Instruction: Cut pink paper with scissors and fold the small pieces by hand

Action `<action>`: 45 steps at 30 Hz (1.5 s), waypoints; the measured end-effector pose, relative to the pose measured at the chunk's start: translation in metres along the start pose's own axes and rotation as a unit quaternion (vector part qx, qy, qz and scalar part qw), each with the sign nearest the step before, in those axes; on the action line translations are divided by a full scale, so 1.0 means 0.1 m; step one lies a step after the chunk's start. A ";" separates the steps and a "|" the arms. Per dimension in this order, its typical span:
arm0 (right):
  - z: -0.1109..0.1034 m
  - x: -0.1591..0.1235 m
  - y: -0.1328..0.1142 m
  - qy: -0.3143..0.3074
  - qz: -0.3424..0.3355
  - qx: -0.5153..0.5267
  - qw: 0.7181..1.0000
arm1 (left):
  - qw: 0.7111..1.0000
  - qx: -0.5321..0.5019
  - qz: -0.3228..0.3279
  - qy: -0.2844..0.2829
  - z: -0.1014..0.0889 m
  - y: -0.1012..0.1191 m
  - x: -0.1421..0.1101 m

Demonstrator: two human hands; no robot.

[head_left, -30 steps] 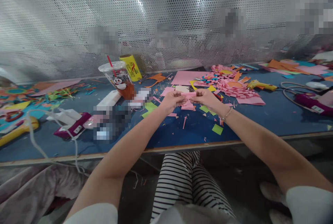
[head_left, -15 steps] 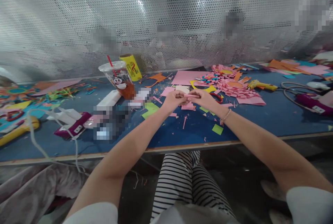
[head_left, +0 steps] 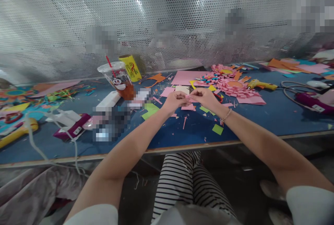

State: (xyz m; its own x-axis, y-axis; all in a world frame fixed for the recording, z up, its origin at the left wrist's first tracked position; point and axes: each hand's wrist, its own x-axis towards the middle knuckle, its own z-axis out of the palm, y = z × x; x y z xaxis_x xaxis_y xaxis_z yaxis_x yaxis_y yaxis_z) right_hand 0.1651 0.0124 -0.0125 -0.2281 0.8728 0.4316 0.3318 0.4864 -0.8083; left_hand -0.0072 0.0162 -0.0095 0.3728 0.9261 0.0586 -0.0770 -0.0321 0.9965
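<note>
A small pink paper strip (head_left: 188,97) is pinched between my two hands above the middle of the table. My left hand (head_left: 174,102) is closed on its left end, fingers curled. My right hand (head_left: 205,97) grips the other end between thumb and fingertips; most of the strip is hidden by fingers. Just behind them lies a pale paper piece (head_left: 182,89). Red-handled scissors (head_left: 218,97) show partly beside my right hand. Beyond it sit pink fringed paper flowers (head_left: 236,86), and green paper pieces (head_left: 150,111) lie near my left wrist.
A plastic cup of brown drink (head_left: 127,91) with a red straw stands at left, near a yellow roll (head_left: 132,68). A yellow glue gun (head_left: 262,85) lies at right. Purple power strips (head_left: 74,127) with cables are at left and right. A perforated metal screen (head_left: 167,5) stands behind.
The pink strip was stretched level between both hands; now only a short bit shows between the fingertips. My right hand has lifted slightly and changed its pinch.
</note>
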 end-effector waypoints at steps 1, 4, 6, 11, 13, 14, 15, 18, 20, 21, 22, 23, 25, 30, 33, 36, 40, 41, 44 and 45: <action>-0.01 0.00 0.00 -0.002 0.006 0.005 1.000 | 1.000 -0.010 -0.003 0.001 0.00 0.00 0.01; -0.02 0.01 0.01 0.001 0.024 0.009 1.000 | 0.999 -0.037 -0.013 0.014 -0.02 -0.01 0.03; -0.02 0.02 0.03 0.011 0.027 0.008 1.000 | 0.998 -0.051 -0.025 0.020 -0.02 -0.01 0.04; 0.00 0.03 0.09 0.015 0.042 0.022 0.999 | 0.994 -0.088 -0.064 0.032 -0.02 0.01 0.04; 0.00 0.03 0.10 0.015 0.057 0.048 0.997 | 0.992 -0.095 -0.070 0.034 -0.02 0.01 0.04; -0.01 0.03 0.09 0.011 0.069 0.067 0.995 | 0.992 -0.095 -0.070 0.033 -0.03 0.01 0.05; -0.01 0.03 0.09 0.005 0.082 0.089 0.993 | 0.993 -0.095 -0.068 0.032 -0.03 0.01 0.05; -0.02 0.03 0.07 -0.015 0.111 0.135 0.984 | 0.994 -0.085 -0.062 0.034 -0.04 0.00 0.05; -0.02 0.04 0.06 -0.014 0.113 0.140 0.984 | 0.994 -0.077 -0.061 0.037 -0.05 -0.01 0.06; -0.02 0.04 0.07 -0.011 0.111 0.140 0.984 | 0.995 -0.075 -0.061 0.037 -0.05 -0.01 0.06; -0.02 0.04 0.08 -0.008 0.110 0.139 0.984 | 0.995 -0.074 -0.061 0.037 -0.05 -0.01 0.06; -0.01 0.05 0.09 -0.006 0.108 0.138 0.985 | 0.995 -0.073 -0.061 0.036 -0.05 0.00 0.06; -0.01 0.05 0.10 -0.006 0.100 0.131 0.986 | 0.995 -0.075 -0.061 0.037 -0.05 0.00 0.06; 0.00 0.05 0.12 -0.007 0.086 0.114 0.990 | 0.994 -0.077 -0.062 0.035 -0.05 0.02 0.06; 0.00 0.05 0.11 -0.005 0.082 0.109 0.991 | 0.994 -0.085 -0.064 0.032 -0.05 0.02 0.06; -0.01 0.05 0.10 -0.005 0.076 0.094 0.993 | 0.994 -0.080 -0.061 0.035 -0.06 0.01 0.06; -0.01 0.03 0.05 -0.002 0.054 0.030 0.998 | 1.000 -0.020 -0.018 0.014 -0.05 0.00 0.05; -0.01 0.03 0.04 -0.002 0.050 0.021 0.999 | 1.000 0.004 -0.002 0.008 -0.04 -0.01 0.05; -0.01 0.01 0.02 -0.008 0.051 0.017 0.999 | 0.997 0.067 0.042 0.017 -0.03 -0.01 0.04; 0.00 0.01 0.02 -0.011 0.052 0.020 0.998 | 0.995 0.082 0.055 0.025 -0.03 -0.01 0.04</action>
State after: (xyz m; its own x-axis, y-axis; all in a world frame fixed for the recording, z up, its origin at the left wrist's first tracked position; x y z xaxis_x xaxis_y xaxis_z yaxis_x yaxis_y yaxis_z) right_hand 0.1660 0.0145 -0.0135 -0.2137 0.9175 0.3354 0.3186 0.3901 -0.8639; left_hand -0.0082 0.0206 -0.0104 0.3236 0.9311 0.1686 0.0393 -0.1912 0.9808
